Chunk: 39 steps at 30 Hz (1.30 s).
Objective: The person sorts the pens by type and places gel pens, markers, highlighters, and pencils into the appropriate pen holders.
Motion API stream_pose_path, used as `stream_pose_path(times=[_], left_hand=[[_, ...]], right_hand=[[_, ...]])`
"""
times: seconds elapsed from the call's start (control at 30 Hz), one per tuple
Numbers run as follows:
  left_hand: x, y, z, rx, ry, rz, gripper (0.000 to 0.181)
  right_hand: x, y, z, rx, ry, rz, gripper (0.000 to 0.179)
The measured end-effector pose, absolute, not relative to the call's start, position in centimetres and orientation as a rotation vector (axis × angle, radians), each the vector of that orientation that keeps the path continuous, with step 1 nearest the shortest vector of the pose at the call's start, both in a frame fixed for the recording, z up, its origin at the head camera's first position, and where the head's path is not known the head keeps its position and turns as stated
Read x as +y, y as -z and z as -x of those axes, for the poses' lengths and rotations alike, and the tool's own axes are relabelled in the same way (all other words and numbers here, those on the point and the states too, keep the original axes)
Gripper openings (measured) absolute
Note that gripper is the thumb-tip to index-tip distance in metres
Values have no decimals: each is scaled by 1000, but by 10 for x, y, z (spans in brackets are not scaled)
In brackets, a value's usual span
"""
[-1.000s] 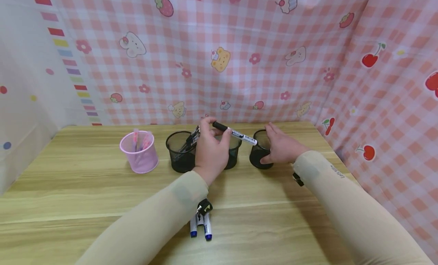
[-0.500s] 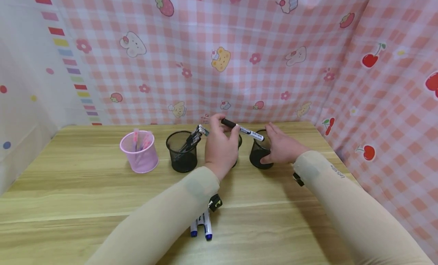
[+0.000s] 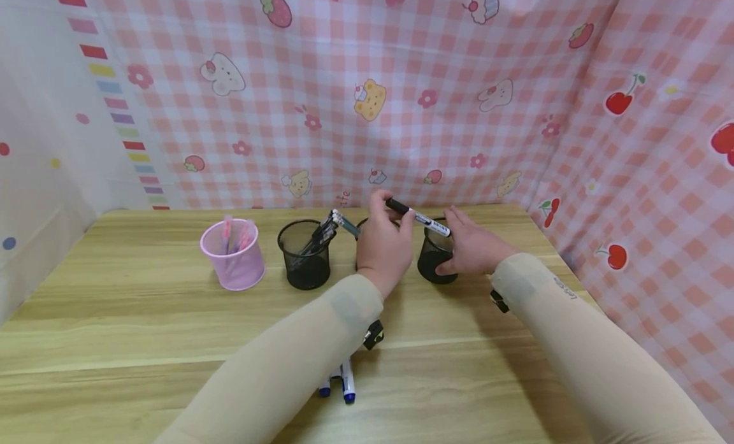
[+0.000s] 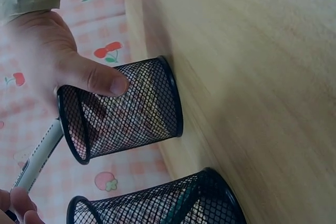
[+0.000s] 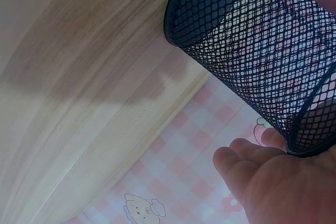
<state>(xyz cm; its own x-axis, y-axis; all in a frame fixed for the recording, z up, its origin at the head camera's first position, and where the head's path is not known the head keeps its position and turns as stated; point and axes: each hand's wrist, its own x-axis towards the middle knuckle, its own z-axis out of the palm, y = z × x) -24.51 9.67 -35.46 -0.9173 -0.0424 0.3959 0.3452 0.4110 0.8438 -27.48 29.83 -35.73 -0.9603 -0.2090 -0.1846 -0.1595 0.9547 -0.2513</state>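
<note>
My left hand [image 3: 387,250] pinches a white marker [image 3: 421,218] with a black cap. The marker slants down to the right, its lower end at the rim of the rightmost black mesh pen cup [image 3: 437,265]. That cup stands upright on the table, with my right hand [image 3: 478,246] gripping its right side, thumb in front and fingers behind. In the left wrist view, the marker's white barrel [image 4: 39,153] overlaps the mouth of the cup [image 4: 131,111]. Another black mesh cup [image 4: 173,203], holding something dark green, is mostly hidden behind my left hand in the head view.
Further left stand a black mesh cup [image 3: 308,272] with several pens [image 3: 323,230] and a pink cup [image 3: 241,265] with pink pens. White markers with blue ends [image 3: 348,383] lie near the front, partly under my left sleeve. A checked cloth [image 3: 321,144] hangs behind the table.
My left hand has moved right with the marker, bringing its lower end from left of the rightmost cup to over its rim. The right hand and cup have stayed in place.
</note>
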Motion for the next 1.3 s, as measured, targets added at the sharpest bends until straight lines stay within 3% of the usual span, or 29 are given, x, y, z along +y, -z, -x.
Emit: stream_pose_path(times=[1.3], left_hand=[[104, 359, 241, -2567, 1297, 362, 40]], right_hand=[[299, 359, 276, 2913, 312, 311, 130]])
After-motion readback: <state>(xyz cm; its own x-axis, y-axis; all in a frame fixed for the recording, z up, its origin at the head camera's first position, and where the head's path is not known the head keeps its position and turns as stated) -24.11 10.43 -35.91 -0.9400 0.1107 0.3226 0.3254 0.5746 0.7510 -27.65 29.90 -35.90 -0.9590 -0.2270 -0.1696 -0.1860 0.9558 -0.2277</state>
